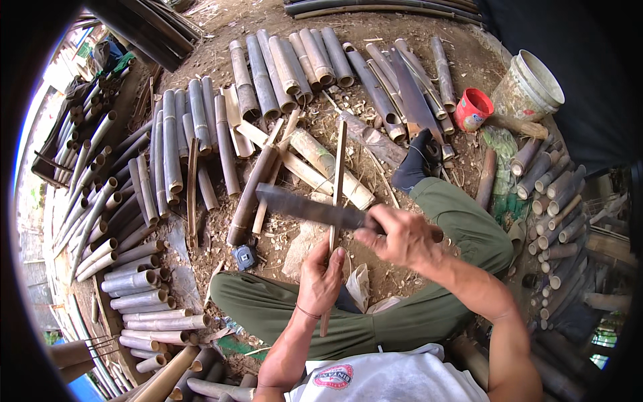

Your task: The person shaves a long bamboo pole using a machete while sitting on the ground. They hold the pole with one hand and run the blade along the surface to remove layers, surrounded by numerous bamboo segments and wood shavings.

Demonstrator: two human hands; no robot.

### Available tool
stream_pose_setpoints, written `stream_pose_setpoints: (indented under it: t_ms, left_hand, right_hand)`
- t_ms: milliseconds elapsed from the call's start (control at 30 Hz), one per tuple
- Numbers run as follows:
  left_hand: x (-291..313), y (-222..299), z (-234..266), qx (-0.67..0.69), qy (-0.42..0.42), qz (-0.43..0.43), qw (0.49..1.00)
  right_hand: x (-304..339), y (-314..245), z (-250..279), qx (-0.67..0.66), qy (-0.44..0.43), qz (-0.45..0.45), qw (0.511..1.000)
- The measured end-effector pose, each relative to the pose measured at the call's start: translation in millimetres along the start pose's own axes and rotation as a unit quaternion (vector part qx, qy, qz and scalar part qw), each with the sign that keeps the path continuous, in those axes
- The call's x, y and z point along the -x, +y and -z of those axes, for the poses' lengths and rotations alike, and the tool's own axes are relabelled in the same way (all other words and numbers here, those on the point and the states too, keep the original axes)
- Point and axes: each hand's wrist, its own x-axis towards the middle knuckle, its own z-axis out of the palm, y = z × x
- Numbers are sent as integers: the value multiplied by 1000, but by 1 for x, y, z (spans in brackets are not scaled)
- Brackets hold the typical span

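Observation:
My left hand is closed round a long, narrow bamboo strip, which stands almost upright in the view, its lower end by my lap. My right hand grips the handle of a machete. The dark, broad blade points left and crosses the strip above my left hand; whether it touches the strip I cannot tell. Beyond the blade lie a bamboo tube and a split bamboo piece on the ground. A tape measure rests left of my hands.
Bamboo tubes lie in rows ahead, with stacks at left and right. A handsaw lies near my dark-socked foot. Right of it stand a red pail and a dirty white bucket. Shavings litter the dirt floor.

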Motion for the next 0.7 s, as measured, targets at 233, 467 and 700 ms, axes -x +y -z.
stream_pose_setpoints:
  t_ms: [233, 467, 700]
  left_hand:
    - [12, 3, -7, -62, 32, 0, 998]
    - [62, -12, -4, 16, -68, 37, 997]
    - [39, -1, 11, 361, -248, 227, 870]
  right_hand:
    - [10, 0, -24, 43, 27, 38, 998]
    - [-46, 127, 48, 20, 36, -330, 943]
    - [-46, 61, 45, -555, 35, -347, 755]
